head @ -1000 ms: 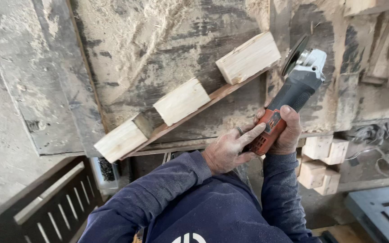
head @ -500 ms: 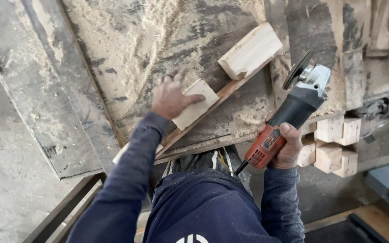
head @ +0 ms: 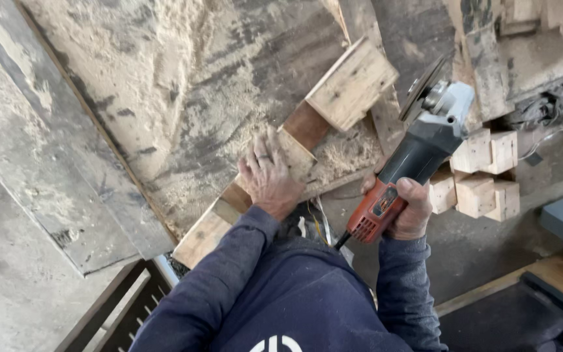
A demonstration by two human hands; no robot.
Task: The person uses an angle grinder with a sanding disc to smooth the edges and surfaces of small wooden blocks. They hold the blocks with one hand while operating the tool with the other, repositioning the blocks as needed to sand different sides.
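A broad, sawdust-coated workbench point(head: 164, 98) of grey, scuffed boards fills the upper left and centre of the frame, with a bare concrete floor point(head: 8, 287) in the lower left and a dark slatted frame point(head: 118, 313) at the bottom edge. Running diagonally from lower centre toward upper right lies a thin brown wooden strip point(head: 304, 124) carrying three pale, square-cut wooden blocks. The left hand point(head: 268, 173) lies flat, fingers spread, pressing on the middle block point(head: 294, 156); the lower block point(head: 203, 234) sits near the bench edge and the upper block point(head: 352, 83) lies just right of centre at the top. Half a second ago the hand rested on that same block; the view has since shifted, so the strip sits further right. Right of centre, the right hand point(head: 408, 208) is wrapped tight around the red-orange handle of an angle grinder point(head: 418, 150), whose grey head and disc sit close to the upper block; it is unclear whether they touch. At the right edge more pale cubes point(head: 483, 176) are stacked, with tangled cable point(head: 555, 104) above them.
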